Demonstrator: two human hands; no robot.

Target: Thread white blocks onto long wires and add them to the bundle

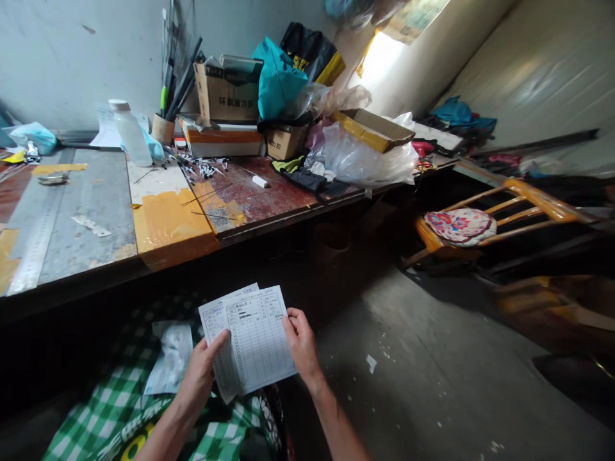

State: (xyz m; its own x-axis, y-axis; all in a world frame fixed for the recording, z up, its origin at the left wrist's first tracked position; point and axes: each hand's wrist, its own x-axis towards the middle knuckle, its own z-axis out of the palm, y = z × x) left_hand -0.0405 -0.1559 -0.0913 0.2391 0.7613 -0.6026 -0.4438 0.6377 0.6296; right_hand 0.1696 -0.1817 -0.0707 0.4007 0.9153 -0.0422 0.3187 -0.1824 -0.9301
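While our left hand (199, 366) and right hand (303, 346) pinch opposite edges of two overlapping papers (262, 355) near the counter (89, 211), we seem to be reading them, and moving either calls for a light grip.

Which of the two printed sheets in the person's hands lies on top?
The sheet on the right, pinched by the right hand: its left edge overlaps the other sheet, whose right side is hidden behind it.
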